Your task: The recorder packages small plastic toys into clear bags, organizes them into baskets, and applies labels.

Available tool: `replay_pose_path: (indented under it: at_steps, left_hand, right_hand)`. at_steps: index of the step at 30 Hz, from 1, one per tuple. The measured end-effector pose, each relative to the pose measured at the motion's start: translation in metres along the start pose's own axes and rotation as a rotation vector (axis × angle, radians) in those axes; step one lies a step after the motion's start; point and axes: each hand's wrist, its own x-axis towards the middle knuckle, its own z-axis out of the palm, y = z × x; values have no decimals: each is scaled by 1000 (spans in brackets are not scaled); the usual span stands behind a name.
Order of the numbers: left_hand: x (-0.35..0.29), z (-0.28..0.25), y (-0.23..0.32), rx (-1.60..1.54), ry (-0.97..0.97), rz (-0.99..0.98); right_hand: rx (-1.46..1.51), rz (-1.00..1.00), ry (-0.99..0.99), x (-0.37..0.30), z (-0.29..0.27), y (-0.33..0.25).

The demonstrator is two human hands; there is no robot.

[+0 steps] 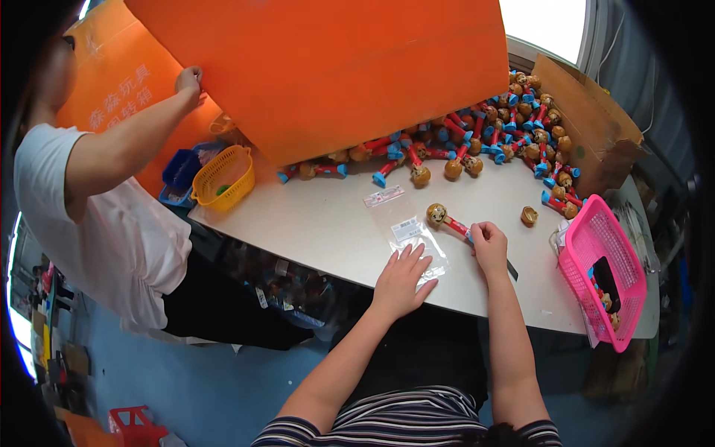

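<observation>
On the table's near side, my left hand (404, 279) lies flat with fingers spread over the lower part of a clear plastic bag (402, 212). The bag has a white printed label and a header strip at its far end. My right hand (489, 246) pinches the blue end of a small toy (437, 215) with a round golden-brown head and a red handle. Its head points left and away, close to the bag's right edge. A black strip (512, 270) lies just right of my right wrist, partly hidden.
Many similar toys (477, 134) are heaped at the back. A large orange board (335, 67) stands over them; a person (112, 216) holds its edge at left. A pink basket (633, 276) stands right, a yellow basket (242, 182) left. One brown half-shell piece (529, 216) lies alone.
</observation>
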Motion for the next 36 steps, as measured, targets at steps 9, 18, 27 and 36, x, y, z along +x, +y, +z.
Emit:
replay_pose_path:
  at_steps: [9, 18, 27, 36]
  left_hand:
    - [1, -40, -12, -279, 218, -251]
    - [-2, -28, -10, -266, 107, -140]
    - [3, -17, -6, -111, 96, -124]
    - [18, -11, -4, -86, 216, -159]
  right_hand:
    - [-256, -166, -24, -9, 1, -2]
    - [-249, -131, 47, -9, -6, -6]
    - [-306, -64, -23, -16, -5, -20]
    - [52, 139, 17, -21, -3, -28]
